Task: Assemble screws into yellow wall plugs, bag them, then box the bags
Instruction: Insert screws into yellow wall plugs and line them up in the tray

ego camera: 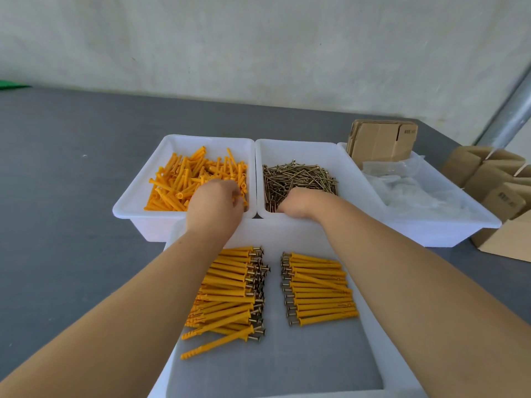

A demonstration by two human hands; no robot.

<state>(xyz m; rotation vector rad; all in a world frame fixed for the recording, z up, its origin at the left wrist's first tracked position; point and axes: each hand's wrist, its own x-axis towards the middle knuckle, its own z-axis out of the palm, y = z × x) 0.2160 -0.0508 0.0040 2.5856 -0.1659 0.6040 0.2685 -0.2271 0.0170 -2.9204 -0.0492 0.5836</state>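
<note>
The left hand (214, 202) reaches into the white plastic tray of loose yellow plastic wall plugs (178, 182), fingers curled among them. The right hand (298, 203) digs into the brass screws (298, 175); whether either grasps anything, I cannot tell. Assembled plugs (319, 288) lie in the near tray (370, 340).

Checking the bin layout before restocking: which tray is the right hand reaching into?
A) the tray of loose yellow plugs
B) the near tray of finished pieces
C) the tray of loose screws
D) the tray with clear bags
C: the right hand is down in the screw tray, among the loose screws.
</note>
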